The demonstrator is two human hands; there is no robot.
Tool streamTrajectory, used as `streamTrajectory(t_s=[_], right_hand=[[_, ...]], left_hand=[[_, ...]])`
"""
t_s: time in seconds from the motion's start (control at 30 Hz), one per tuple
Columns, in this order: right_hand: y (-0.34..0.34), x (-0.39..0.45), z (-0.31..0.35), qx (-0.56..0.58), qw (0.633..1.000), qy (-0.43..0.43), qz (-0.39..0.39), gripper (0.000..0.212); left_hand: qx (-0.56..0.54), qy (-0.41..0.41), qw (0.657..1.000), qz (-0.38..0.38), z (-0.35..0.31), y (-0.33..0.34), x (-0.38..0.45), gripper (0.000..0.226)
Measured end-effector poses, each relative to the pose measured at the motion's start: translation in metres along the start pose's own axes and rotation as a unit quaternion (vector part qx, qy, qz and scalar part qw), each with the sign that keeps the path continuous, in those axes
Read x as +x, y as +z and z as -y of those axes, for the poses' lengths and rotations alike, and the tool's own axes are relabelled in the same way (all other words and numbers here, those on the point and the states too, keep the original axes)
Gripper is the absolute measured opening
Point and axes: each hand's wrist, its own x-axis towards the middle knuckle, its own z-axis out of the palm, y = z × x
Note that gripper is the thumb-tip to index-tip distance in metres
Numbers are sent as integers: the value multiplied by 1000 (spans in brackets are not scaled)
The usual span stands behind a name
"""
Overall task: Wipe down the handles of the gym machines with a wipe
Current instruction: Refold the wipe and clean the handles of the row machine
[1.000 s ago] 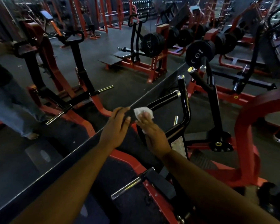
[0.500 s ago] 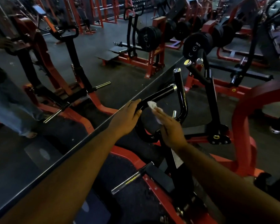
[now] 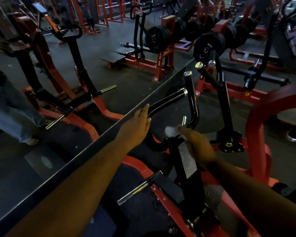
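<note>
Gripping wipe (image 3: 170, 131), R hand (image 3: 197, 146)

I'm looking at a gym: red-framed weight machines (image 3: 154, 65) loaded with black weight plates (image 3: 207, 47) stand in rows on dark rubber flooring (image 3: 126, 86), beside a wall mirror (image 3: 41, 151).

Glossy black painted metal handle (image 3: 167, 100) with polished chrome end cap, soft white paper-like wipe (image 3: 171, 131), matt red painted frame (image 3: 256, 134), reflective mirror (image 3: 58, 65) at left
</note>
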Motion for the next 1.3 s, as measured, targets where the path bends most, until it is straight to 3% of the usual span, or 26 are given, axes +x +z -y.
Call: streamTrajectory(t_s=[0.07, 0.13, 0.3, 0.37, 0.5, 0.57, 0.67, 0.77, 0.9, 1.03, 1.17, 1.23, 1.3], right_hand=[[-21, 44, 0, 15, 983, 118, -137, 51], [-36, 92, 5, -1, 964, 190, -186, 48], [-5, 150, 3, -85, 973, 208, -45, 38], [19, 144, 17, -81, 975, 204, -40, 37], [18, 118, 52, 46, 998, 31, -22, 55], [-8, 117, 44, 84, 996, 4, -33, 62], [-36, 133, 8, 11, 990, 110, -86, 50], [-22, 142, -12, -84, 977, 194, -24, 40], [20, 132, 31, -78, 987, 138, -37, 40], [40, 102, 68, 31, 994, 75, -77, 49], [67, 63, 80, 43, 995, -90, 20, 43], [73, 45, 71, -23, 976, -192, 95, 40], [61, 40, 58, -33, 972, -217, 90, 37]], left_hand=[[20, -12, 1000, 2, -6, 3, 1, 61], [38, -22, 999, 3, -12, 6, 2, 63], [62, -22, 998, -11, -12, 11, -2, 67], [29, -26, 999, -5, -12, 11, -6, 70], [-6, -31, 999, -4, -10, 15, -23, 79], [-11, -41, 999, 0, -9, 18, -26, 81], [10, -33, 999, -10, -7, 18, -24, 81], [32, -18, 999, -12, -4, 19, -25, 82], [19, -10, 1000, -10, 0, 18, -23, 84], [-142, 56, 988, -14, 32, 12, -37, 82], [-270, 25, 960, -73, 47, -4, -44, 72], [-253, 18, 965, -62, 44, -11, -37, 72], [-211, 31, 975, -59, 41, -13, -28, 70]])
